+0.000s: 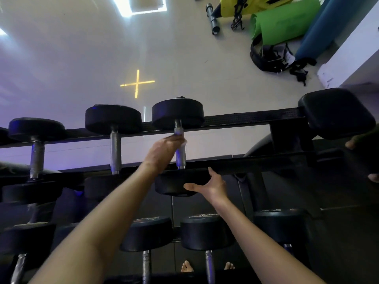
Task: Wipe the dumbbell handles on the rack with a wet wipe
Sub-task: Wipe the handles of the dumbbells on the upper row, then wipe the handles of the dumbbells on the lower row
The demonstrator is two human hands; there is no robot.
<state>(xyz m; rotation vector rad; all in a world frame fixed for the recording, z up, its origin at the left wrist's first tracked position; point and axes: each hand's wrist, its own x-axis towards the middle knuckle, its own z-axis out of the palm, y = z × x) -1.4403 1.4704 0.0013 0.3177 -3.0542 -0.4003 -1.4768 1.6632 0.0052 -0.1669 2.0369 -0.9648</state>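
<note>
A black dumbbell rack (235,119) holds several black dumbbells with knurled metal handles. My left hand (164,149) reaches up to the handle (180,156) of the rightmost of three dumbbells on the top tier, fingers curled round it with a white wet wipe (184,142) just showing at the fingertips. My right hand (211,184) is spread open, thumb out, against the near head (174,184) of that same dumbbell and the front rail. Two more top-tier handles, one in the middle (115,150) and one far left (37,158), stand further left.
A lower tier holds more dumbbells (205,232) below my arms. A large dumbbell head (336,113) sits at the top right. On the floor behind lie a green mat (285,19), a blue roll (328,27), a black belt (266,56) and a metal bar (212,17). Bare feet (186,267) show below.
</note>
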